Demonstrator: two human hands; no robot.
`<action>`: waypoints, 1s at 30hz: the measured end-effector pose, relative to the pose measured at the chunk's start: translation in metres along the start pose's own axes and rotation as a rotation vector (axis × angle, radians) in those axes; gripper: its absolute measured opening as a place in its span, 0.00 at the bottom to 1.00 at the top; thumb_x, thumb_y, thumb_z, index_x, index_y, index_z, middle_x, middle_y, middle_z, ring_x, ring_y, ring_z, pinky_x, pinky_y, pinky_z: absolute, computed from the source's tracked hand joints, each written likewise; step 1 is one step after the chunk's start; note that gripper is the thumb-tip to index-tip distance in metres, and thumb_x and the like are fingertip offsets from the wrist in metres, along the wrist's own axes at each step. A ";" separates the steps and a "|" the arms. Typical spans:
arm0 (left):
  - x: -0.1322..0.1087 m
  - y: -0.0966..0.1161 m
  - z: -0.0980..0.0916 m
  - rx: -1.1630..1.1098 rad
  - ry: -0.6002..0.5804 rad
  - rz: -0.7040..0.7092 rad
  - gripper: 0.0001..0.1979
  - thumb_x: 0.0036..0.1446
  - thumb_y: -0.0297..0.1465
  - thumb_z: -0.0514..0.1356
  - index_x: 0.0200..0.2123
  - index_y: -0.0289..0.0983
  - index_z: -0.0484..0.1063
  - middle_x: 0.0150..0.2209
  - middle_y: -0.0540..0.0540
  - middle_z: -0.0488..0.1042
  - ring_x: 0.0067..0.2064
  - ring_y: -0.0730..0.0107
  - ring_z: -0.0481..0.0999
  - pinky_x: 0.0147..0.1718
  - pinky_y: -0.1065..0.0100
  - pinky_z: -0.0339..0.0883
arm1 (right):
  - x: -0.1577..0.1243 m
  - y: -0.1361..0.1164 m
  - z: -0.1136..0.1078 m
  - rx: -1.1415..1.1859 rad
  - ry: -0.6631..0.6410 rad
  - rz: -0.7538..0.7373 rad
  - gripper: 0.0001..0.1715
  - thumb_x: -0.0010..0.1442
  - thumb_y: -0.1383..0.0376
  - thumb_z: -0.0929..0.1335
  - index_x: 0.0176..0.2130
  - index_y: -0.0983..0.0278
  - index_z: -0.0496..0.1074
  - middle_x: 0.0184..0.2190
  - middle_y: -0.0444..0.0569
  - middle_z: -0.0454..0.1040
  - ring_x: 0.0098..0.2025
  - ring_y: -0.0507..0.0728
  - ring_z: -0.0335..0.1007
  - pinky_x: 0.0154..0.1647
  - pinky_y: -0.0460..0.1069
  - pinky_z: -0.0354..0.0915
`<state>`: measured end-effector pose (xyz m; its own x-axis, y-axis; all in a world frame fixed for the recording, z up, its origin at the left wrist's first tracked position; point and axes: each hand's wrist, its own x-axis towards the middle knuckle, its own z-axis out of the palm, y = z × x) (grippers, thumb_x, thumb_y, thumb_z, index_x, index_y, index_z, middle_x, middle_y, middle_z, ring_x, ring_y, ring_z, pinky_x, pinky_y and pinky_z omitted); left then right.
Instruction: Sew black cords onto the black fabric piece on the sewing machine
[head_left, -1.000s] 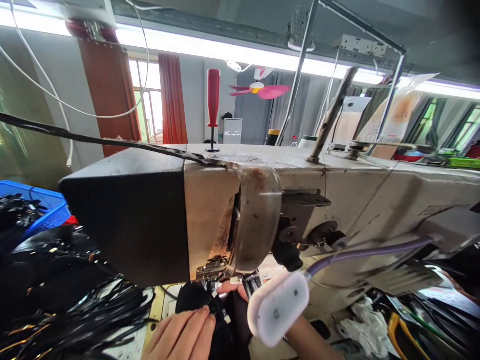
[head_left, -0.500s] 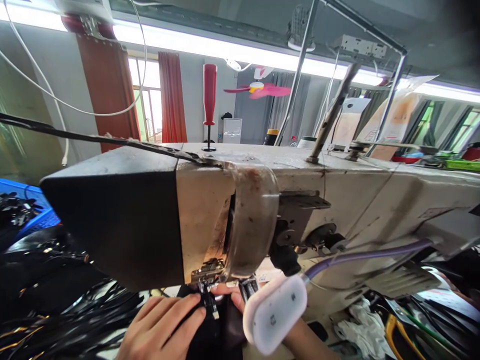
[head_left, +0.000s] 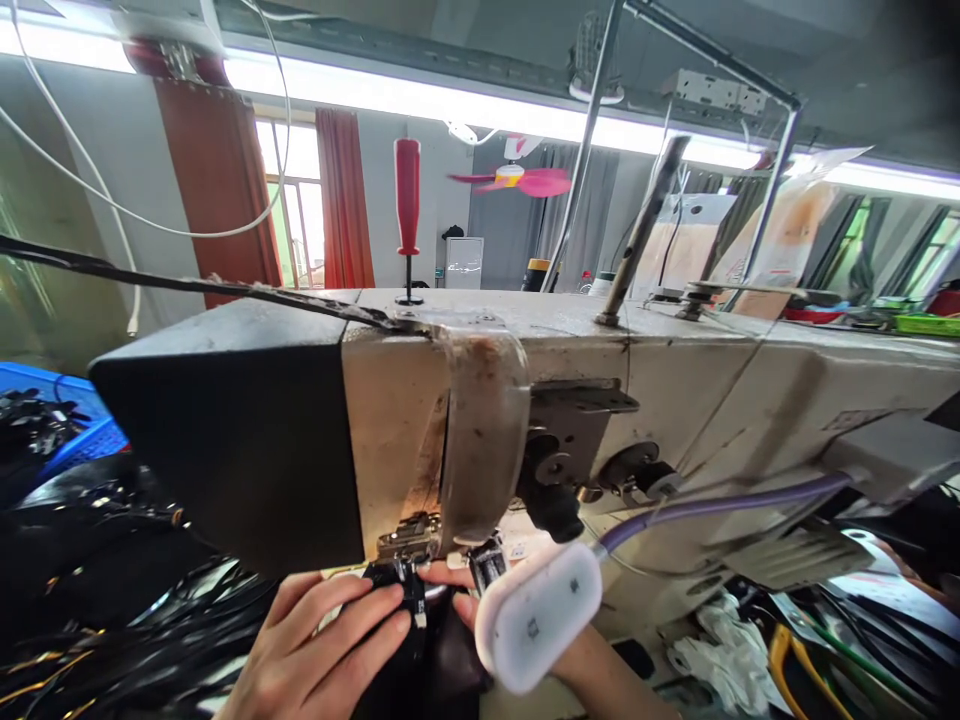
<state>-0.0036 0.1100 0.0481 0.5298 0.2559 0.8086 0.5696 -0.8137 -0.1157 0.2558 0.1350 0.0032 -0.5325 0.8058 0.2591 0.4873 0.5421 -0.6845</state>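
A worn cream and black sewing machine (head_left: 675, 400) fills the head view. Under its needle area lies a black fabric piece (head_left: 427, 660). My left hand (head_left: 315, 655) rests on the black fabric's left side, fingers stretched out and pressing it flat just below the presser foot (head_left: 409, 580). My right hand (head_left: 450, 590) reaches in from the right behind a white lamp head (head_left: 536, 618). Only its fingertips show, pressed on the fabric beside the foot. The rest of that hand is hidden by the lamp.
A heap of black straps (head_left: 127, 630) lies at the left, with a blue basket (head_left: 67, 430) behind it. A red-handled screwdriver (head_left: 407, 215) stands on top of the machine. White rags (head_left: 712, 650) and cables lie at the lower right.
My left hand has slid forward and opened flat on the black fabric, nearer the presser foot. The view has shifted slightly to the right.
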 end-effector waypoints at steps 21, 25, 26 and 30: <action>0.002 -0.009 0.017 -0.106 0.080 0.009 0.12 0.62 0.21 0.55 0.39 0.38 0.78 0.36 0.49 0.82 0.40 0.71 0.78 0.41 0.70 0.68 | 0.008 0.009 0.012 -0.089 0.040 -0.113 0.17 0.65 0.65 0.60 0.39 0.62 0.77 0.35 0.48 0.78 0.46 0.57 0.73 0.55 0.49 0.66; -0.005 -0.015 0.022 -0.133 0.111 -0.002 0.12 0.62 0.20 0.56 0.40 0.37 0.78 0.38 0.49 0.82 0.42 0.71 0.78 0.43 0.69 0.67 | 0.005 0.007 0.014 -0.114 0.089 -0.155 0.16 0.64 0.63 0.61 0.37 0.61 0.78 0.33 0.48 0.78 0.49 0.57 0.72 0.56 0.49 0.65; -0.006 -0.016 0.023 -0.135 0.117 -0.004 0.12 0.62 0.20 0.56 0.40 0.37 0.78 0.38 0.49 0.82 0.42 0.71 0.78 0.44 0.70 0.67 | 0.005 0.007 0.014 -0.116 0.111 -0.147 0.16 0.64 0.63 0.61 0.38 0.61 0.78 0.35 0.48 0.78 0.49 0.58 0.72 0.56 0.49 0.65; -0.002 -0.017 0.024 -0.116 0.130 0.002 0.12 0.61 0.19 0.56 0.40 0.36 0.78 0.36 0.49 0.82 0.40 0.74 0.78 0.44 0.72 0.66 | 0.007 0.009 0.016 -0.079 0.083 -0.109 0.18 0.66 0.63 0.60 0.43 0.60 0.77 0.42 0.48 0.79 0.45 0.56 0.75 0.52 0.48 0.68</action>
<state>0.0005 0.1353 0.0343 0.4407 0.1904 0.8772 0.4880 -0.8711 -0.0561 0.2458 0.1418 -0.0121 -0.5281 0.7562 0.3864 0.4847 0.6420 -0.5940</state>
